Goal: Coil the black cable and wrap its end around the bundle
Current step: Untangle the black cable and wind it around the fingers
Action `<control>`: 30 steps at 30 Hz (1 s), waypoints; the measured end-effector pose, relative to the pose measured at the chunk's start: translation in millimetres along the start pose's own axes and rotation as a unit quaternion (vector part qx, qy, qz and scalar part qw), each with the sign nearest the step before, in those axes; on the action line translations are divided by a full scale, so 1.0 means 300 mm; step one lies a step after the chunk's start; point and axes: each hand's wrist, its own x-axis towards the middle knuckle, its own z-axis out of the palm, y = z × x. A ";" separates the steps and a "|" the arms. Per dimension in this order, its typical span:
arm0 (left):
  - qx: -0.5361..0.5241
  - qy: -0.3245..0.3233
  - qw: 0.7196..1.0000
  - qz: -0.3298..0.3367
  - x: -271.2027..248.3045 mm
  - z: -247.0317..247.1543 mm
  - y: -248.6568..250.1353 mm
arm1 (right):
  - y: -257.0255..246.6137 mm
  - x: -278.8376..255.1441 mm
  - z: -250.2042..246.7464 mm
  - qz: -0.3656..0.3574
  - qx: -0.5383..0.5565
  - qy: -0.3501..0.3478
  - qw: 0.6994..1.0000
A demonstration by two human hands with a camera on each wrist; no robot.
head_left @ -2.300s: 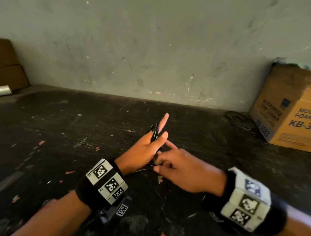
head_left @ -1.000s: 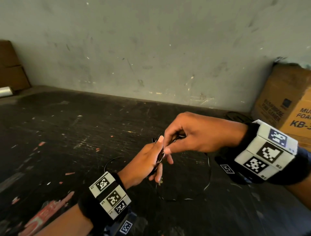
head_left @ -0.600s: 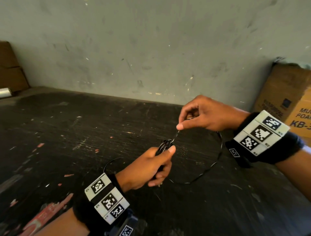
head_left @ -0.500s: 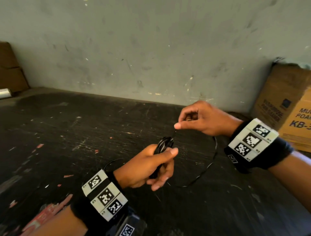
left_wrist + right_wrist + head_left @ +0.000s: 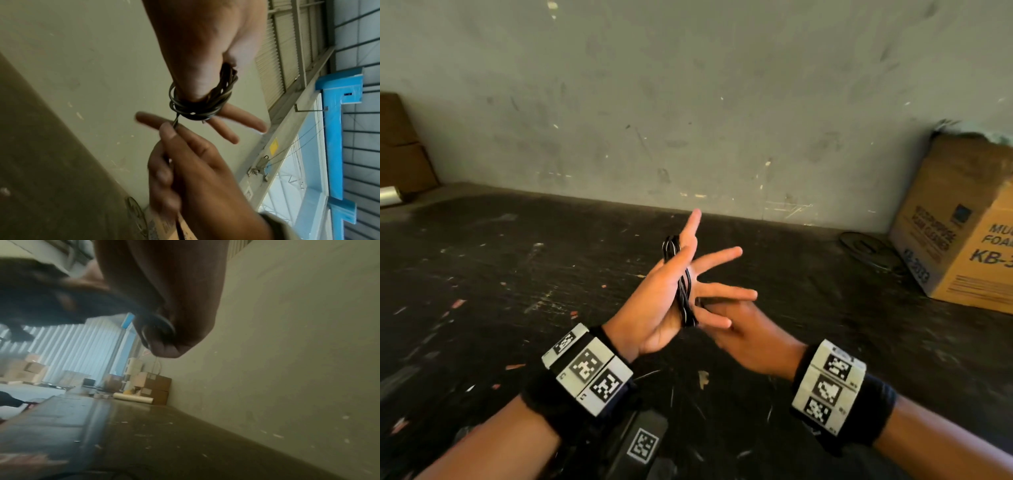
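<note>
Left hand is raised above the middle of the dark bench, fingers straight and spread, thumb up. The black cable is coiled in several loops around this hand, running over the base of the thumb and down across the palm; the left wrist view shows the coil hugging the hand below the thumb, with the straight fingers fanned out past it.

Right hand sits just beside and partly under the left one, blurred. In the left wrist view its thumb and fingers pinch the free end of the cable right below the coil, and the strand runs on down through the curled hand. Right wrist view is dark and blurred; only a hand and a bit of coil show.

Cardboard box stands at the bench's far right edge against the wall, a dark flat ring just beside it. A brown box and a pale roll are at the far left corner.
</note>
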 end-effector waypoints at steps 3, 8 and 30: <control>0.023 0.036 0.999 0.008 0.012 -0.026 0.010 | -0.058 -0.012 0.039 0.069 -0.001 -0.105 0.992; 0.144 0.068 0.987 -0.004 0.014 -0.068 -0.013 | -0.148 -0.011 0.038 0.064 -0.045 -0.195 0.978; 0.206 -0.096 0.973 -0.050 -0.105 -0.065 -0.056 | -0.195 0.124 -0.413 0.007 -0.184 0.108 0.977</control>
